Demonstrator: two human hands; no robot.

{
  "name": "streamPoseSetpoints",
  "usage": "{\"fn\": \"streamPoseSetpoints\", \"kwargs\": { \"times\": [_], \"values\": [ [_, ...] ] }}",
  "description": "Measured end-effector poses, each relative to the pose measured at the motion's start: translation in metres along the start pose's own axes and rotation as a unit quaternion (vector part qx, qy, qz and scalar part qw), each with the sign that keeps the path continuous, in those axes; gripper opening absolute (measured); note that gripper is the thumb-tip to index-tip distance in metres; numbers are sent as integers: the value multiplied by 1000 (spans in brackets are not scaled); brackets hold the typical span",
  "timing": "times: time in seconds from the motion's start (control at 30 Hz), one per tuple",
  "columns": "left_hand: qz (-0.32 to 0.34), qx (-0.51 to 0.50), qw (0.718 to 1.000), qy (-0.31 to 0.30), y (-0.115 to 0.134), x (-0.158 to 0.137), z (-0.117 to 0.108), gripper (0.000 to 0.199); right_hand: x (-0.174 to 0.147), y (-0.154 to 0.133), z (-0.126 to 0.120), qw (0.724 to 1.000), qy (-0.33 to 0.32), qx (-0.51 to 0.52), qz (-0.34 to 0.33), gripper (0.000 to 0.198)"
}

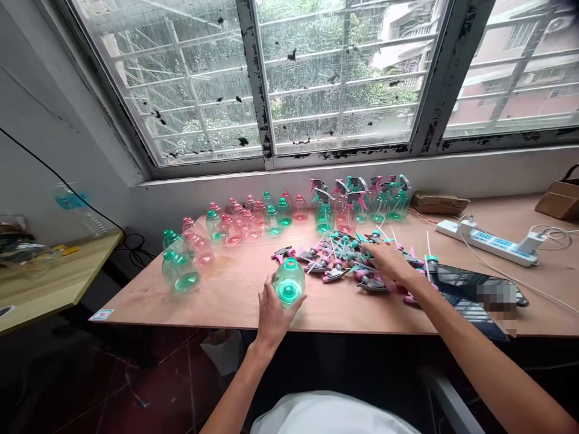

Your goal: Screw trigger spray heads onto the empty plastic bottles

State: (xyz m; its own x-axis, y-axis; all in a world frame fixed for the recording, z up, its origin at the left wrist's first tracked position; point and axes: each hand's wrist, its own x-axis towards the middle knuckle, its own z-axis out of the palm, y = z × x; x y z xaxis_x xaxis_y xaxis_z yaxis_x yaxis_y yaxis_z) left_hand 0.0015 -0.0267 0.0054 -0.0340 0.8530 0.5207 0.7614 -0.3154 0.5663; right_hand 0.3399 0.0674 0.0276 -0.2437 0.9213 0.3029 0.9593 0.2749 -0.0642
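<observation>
My left hand [275,310] is closed around the lower part of a clear green spray bottle [290,278]. The bottle has no spray head and is tilted, with its neck pointing away from me. My right hand [384,258] is over a pile of trigger spray heads [335,265], some teal and grey, others pink and grey, with white dip tubes. Its fingertips are among the teal heads [357,253], and whether they grip one is hidden.
Open-necked green and pink bottles [231,230] stand at the back left. Bottles fitted with spray heads [324,212] line the wall. To the right are a black tablet-like object [470,289], a power strip [488,241] and a cardboard box [441,203]. The table's front edge [344,330] is close.
</observation>
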Motion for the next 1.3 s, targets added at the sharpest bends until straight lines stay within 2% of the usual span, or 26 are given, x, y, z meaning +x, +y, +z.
{"fn": "streamPoseSetpoints", "kwargs": {
  "times": [0.07, 0.23, 0.4, 0.47, 0.57, 0.67, 0.73, 0.83, 0.93, 1.13, 1.3],
  "values": [
    [6, -14, 1000, -4, 5, 5, -1, 87, 3, -2, -5, 999, 47, 15, 9, 26],
    [35, -55, 998, -17, 26, 31, 8, 84, -8, -21, -31, 979, 181, 86, 30, 34],
    [49, -103, 993, -33, 38, 40, 27, 92, -35, -58, -51, 943, 283, 171, 40, 29],
    [37, -122, 991, -34, 36, 38, 31, 93, -50, -67, -50, 915, 324, 233, 58, 27],
    [18, -148, 988, -46, 25, 38, 27, 87, -80, -67, -37, 884, 319, 309, 145, 31],
    [-5, -180, 982, -58, 10, 41, 15, 82, -109, -54, -21, 872, 284, 337, 213, 35],
    [-32, -202, 977, -64, 2, 40, 5, 79, -120, -47, -14, 887, 277, 298, 219, 37],
    [-84, -231, 966, -82, -4, 32, -4, 79, -119, -48, -9, 919, 237, 267, 165, 39],
    [-134, -265, 950, -100, -3, 24, -6, 93, -110, -59, -3, 937, 210, 255, 117, 47],
    [-167, -329, 921, -126, -5, 25, -3, 96, -105, -71, 9, 947, 208, 229, 87, 54],
    [-187, -352, 907, -139, -5, 28, -5, 93, -105, -65, 2, 947, 212, 221, 99, 54]
  ]
}}
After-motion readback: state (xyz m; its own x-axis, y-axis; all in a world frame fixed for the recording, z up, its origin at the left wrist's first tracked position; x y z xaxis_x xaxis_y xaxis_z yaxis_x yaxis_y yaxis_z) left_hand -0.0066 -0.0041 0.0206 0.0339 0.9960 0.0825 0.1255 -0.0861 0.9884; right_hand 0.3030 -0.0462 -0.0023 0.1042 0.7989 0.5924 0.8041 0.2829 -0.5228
